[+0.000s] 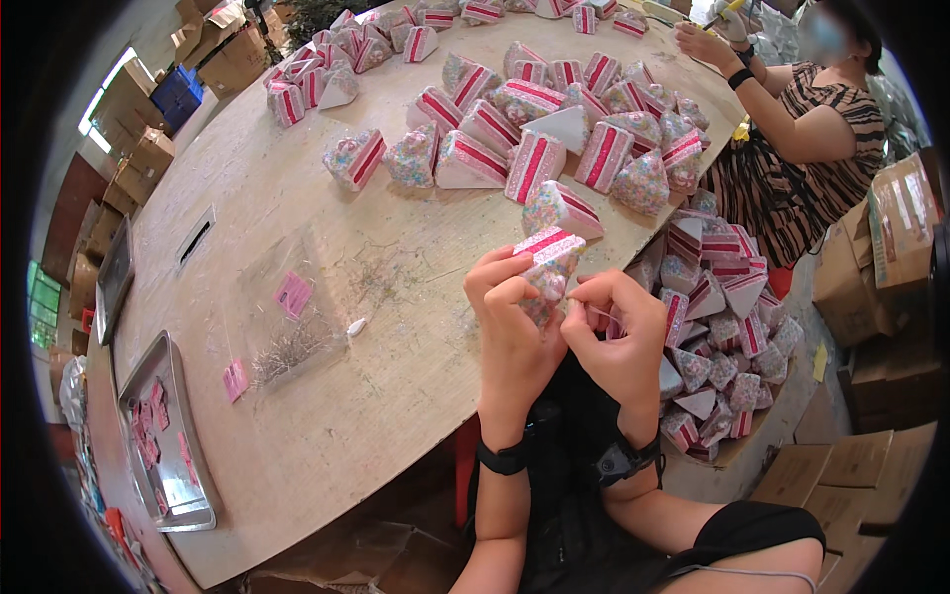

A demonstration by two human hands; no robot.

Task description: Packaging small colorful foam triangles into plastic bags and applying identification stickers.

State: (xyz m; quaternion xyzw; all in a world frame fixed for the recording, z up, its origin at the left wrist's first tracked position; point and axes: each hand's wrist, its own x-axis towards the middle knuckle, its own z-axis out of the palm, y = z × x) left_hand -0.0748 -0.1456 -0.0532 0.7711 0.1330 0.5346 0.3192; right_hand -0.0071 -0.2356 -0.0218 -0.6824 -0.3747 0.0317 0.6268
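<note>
My left hand (515, 322) is wrapped round a toy cake slice (550, 255) with pink and white layers and pale, multicoloured speckles, held up off the near edge of the table. Close against the slice's lower side, my right hand (625, 332) has its thumb and fingers pinched together. A thin pale string (612, 319) trails from those fingers; its end at the slice is too small to make out. Just beyond my hands, another cake slice (561, 211) lies on the table (396, 327).
Many similar slices (534, 166) are heaped across the far table, and more fill a box (730, 453) at my right. Leftward lie a clear bag (287, 342) of thin wire-like pieces, pink tags (236, 380) and a metal tray (203, 495). A co-worker (811, 129) sits at far right, near cartons (901, 228).
</note>
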